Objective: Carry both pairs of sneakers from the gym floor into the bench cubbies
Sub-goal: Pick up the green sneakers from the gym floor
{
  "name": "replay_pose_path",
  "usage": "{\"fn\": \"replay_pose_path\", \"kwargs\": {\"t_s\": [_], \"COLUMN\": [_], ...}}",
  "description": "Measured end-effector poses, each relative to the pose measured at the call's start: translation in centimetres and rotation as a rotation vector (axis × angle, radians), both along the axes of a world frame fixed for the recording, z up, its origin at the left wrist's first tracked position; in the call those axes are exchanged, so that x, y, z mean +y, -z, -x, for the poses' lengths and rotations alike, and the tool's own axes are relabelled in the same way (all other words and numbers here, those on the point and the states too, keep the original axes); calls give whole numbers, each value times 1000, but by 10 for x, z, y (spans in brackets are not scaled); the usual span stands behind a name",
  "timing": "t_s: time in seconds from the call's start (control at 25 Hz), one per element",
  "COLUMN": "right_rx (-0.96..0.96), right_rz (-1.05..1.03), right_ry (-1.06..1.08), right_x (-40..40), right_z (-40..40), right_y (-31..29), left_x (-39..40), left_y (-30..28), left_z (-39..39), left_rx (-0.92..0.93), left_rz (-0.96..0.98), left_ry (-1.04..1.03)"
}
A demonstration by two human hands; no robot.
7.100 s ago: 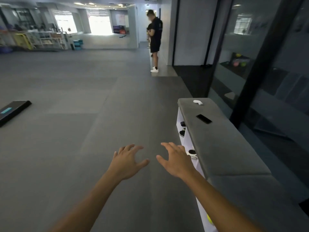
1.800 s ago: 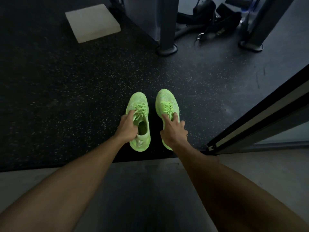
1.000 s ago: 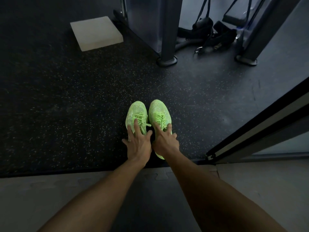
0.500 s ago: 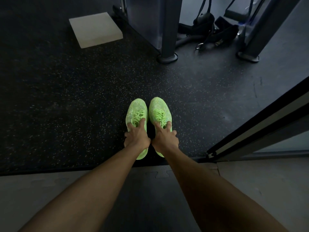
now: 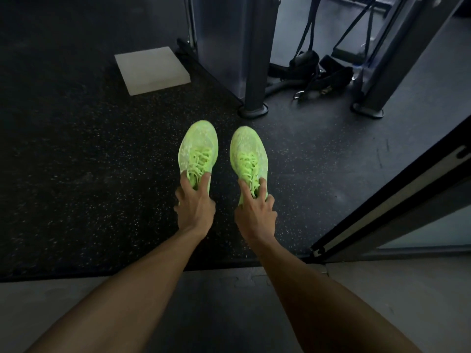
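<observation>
While both our arms reach forward and down over the dark speckled floor [image 5: 76, 161], each hand grips one neon-green sneaker at its collar. Our left hand [image 5: 195, 207] is clamped on the left sneaker [image 5: 197, 151]: the thumb and forefinger pinch across the tongue just behind the laces, and the remaining fingers curl down the shoe's outer side, hiding the heel. Our right hand [image 5: 256, 212] is closed on the right sneaker [image 5: 248, 154] the same way, its forefinger lying along the laces and the other fingers wrapped over the collar's edge. Toes of both shoes point away from us, side by side with a dark gap between them. We cannot tell whether the soles touch the floor. Beyond the toes stand a metal post [image 5: 254, 72] and a pale flat block [image 5: 151, 70], well apart from the shoes
</observation>
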State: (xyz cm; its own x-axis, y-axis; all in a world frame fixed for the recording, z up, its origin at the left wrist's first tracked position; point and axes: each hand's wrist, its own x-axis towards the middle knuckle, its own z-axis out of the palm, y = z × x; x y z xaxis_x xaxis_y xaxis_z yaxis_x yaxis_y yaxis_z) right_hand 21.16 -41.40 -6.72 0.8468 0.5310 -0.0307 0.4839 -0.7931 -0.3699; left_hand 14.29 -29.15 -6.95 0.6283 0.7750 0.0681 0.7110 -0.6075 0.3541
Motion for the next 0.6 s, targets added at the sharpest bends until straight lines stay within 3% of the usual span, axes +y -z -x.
{"fn": "replay_pose_path", "kwargs": {"t_s": [0.32,0.44,0.6], "right_rx": [-79,-116,-118], "right_rz": [-110,-102,-113], "right_ry": [-24,-27,-41], "right_x": [15,21,33], "right_z": [-3,-6,14], "right_y": [-59,-132,-268], "left_x": [17,31,37], "left_y": [-55,-130,-272], "left_z": [-3,1,17], "left_rx": [-87,-91,-125], "left_rz": [-135,-171,-139], "left_ry": [67,75,33]}}
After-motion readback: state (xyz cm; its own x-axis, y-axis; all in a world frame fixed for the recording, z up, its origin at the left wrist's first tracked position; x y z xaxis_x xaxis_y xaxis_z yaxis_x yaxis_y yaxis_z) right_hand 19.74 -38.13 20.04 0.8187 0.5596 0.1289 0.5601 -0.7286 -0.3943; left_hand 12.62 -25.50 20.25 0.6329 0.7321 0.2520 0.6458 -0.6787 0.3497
